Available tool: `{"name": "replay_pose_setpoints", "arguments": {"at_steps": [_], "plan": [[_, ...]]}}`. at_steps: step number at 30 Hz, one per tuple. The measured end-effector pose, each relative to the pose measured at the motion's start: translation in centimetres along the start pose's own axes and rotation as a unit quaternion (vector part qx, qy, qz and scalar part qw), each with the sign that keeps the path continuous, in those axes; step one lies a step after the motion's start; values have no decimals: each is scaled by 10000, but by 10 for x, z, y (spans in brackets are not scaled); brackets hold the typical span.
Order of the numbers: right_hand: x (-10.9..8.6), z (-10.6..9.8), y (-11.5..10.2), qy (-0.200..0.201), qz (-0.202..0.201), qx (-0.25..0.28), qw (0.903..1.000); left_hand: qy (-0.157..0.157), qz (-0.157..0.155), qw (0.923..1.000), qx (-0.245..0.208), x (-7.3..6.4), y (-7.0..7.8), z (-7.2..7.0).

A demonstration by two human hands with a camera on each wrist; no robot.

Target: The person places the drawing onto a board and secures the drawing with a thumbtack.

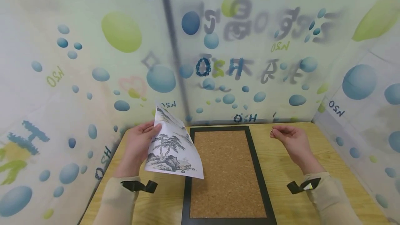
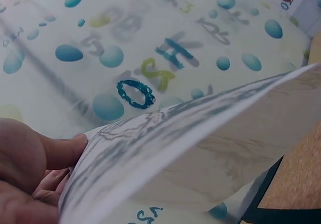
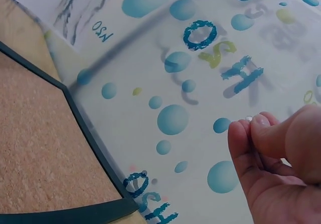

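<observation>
My left hand (image 1: 140, 140) pinches a sheet of paper (image 1: 175, 148) at its left edge, thumb in front. The sheet bears an ink landscape of pine trees and rocks. It curves in the air, its lower right corner in front of the cork board (image 1: 226, 180). In the left wrist view the thumb (image 2: 65, 152) presses on the paper's edge. My right hand (image 1: 292, 141) is raised right of the board. Its thumb and forefinger pinch a tiny pale object (image 3: 249, 118), mostly hidden by the fingertips, too small to identify.
The black-framed cork board lies on a light wooden table (image 1: 290, 183). Pale curtains (image 1: 237, 89) printed with bubbles and letters surround the table at the back and both sides. A black strap with a small device (image 1: 140, 186) sits on each wrist.
</observation>
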State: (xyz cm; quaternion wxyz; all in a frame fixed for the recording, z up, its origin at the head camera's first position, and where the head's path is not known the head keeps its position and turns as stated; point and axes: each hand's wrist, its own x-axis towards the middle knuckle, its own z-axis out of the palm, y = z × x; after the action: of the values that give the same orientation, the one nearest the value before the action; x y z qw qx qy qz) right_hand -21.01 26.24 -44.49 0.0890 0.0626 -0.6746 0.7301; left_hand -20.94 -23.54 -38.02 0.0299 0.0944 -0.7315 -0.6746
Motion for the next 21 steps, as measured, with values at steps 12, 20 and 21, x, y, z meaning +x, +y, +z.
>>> {"name": "replay_pose_setpoints", "arguments": {"at_steps": [12,20,21], "plan": [[8,9,-13,12,-159,388,9991,-378,155,9989,-248,0,18,31],[12,18,-23,-8,-189,655,9977,-609,163,9965,-556,-5,24,49],[13,20,-23,7,-177,698,9974,-643,172,9961,-584,-6,23,52]]}}
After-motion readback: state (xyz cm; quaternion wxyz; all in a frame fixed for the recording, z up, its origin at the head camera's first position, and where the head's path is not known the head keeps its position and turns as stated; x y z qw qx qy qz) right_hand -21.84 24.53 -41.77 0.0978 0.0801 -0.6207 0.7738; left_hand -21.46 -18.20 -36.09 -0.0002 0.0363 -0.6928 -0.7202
